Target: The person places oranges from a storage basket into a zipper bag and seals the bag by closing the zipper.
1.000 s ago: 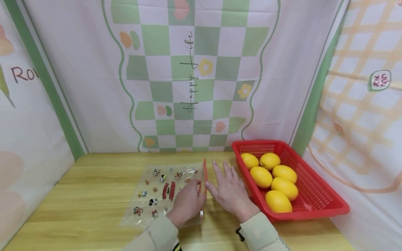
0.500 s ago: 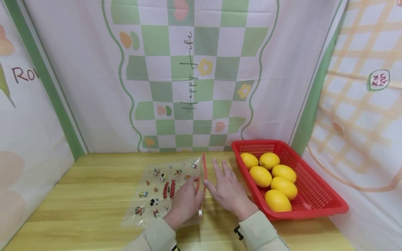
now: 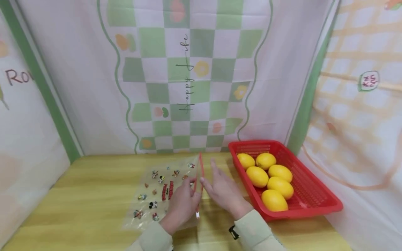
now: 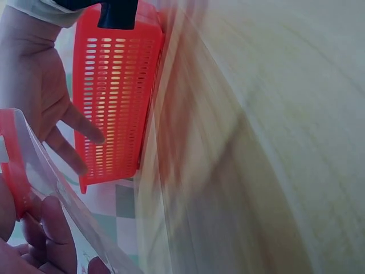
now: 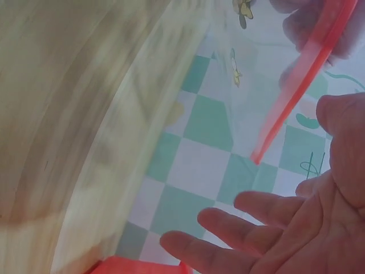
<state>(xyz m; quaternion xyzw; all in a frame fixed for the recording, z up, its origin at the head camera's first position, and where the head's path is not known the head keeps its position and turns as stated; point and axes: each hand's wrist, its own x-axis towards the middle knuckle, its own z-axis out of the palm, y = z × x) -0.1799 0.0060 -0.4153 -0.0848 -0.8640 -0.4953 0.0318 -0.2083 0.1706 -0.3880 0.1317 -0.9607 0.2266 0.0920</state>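
A clear plastic zip bag (image 3: 160,191) printed with small cartoon figures lies on the wooden table (image 3: 94,195). Its red zip strip (image 3: 199,181) stands raised along the right edge. My left hand (image 3: 191,191) pinches that edge near the strip; in the left wrist view its fingers (image 4: 54,234) curl on the clear film below the red strip (image 4: 14,171). My right hand (image 3: 216,181) is just right of the strip with straight, spread fingers and holds nothing. In the right wrist view the open palm (image 5: 296,234) sits under the red strip (image 5: 302,74).
A red plastic basket (image 3: 314,195) with several yellow lemons (image 3: 270,181) stands at the right of the table, close to my right hand. Printed cloth walls close in the back and both sides. Bare tabletop lies left of the bag.
My left hand has lifted the bag's red-strip edge a little higher off the table. Both hands sit slightly further left in the view. The right hand stays open.
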